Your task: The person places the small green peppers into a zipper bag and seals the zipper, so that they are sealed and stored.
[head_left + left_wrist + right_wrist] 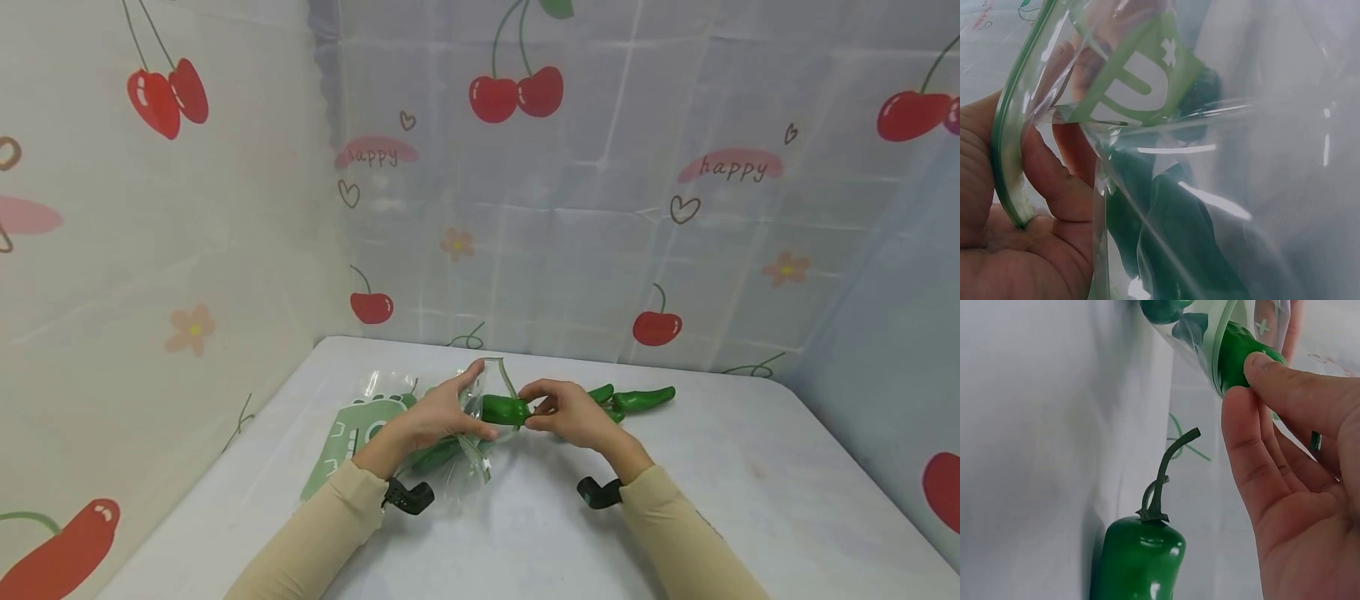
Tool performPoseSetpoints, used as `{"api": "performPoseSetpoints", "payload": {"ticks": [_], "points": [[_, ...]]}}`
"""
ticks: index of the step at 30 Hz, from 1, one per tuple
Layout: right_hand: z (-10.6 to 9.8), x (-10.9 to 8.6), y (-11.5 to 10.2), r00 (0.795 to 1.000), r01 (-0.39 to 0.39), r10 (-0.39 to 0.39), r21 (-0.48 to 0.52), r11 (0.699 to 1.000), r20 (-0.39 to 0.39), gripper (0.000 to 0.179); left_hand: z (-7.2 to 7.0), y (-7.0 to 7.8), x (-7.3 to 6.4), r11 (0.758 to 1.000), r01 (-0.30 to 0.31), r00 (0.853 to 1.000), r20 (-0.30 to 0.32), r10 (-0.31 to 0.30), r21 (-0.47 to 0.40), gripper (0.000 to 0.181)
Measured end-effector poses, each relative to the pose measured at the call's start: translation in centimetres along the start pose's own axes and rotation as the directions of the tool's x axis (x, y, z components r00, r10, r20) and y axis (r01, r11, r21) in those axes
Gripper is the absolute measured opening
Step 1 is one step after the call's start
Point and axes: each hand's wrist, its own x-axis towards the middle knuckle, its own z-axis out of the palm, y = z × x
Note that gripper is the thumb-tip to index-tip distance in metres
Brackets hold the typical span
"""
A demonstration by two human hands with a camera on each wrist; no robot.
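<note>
My left hand (435, 417) holds a clear zip bag (339, 435) with a green printed pattern by its mouth, thumb and fingers spread at the opening. In the left wrist view the green zip strip (1004, 137) crosses this hand. Dark green peppers (1172, 231) show through the plastic. My right hand (576, 414) pinches a glossy green chili pepper (504, 409) at its stem end between thumb and fingertips. The pepper's other end is within the bag's mouth, as the right wrist view shows.
Several loose green peppers (643, 400) lie on the white table (720, 492), just beyond and right of my right hand. One pepper (1144, 556) with a curved stem is close in the right wrist view. A cherry-print curtain (555, 250) stands behind the table.
</note>
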Motion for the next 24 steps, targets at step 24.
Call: {"api": "performPoseSetpoints", "payload": {"ticks": [24], "points": [[1.5, 1.0, -1.4, 0.998, -0.034, 0.034, -0.008, 0.999, -0.05, 0.011, 0.0, 0.0, 0.0, 0.999, 0.0, 1.0, 0.004, 0.0, -0.047, 0.126]]}}
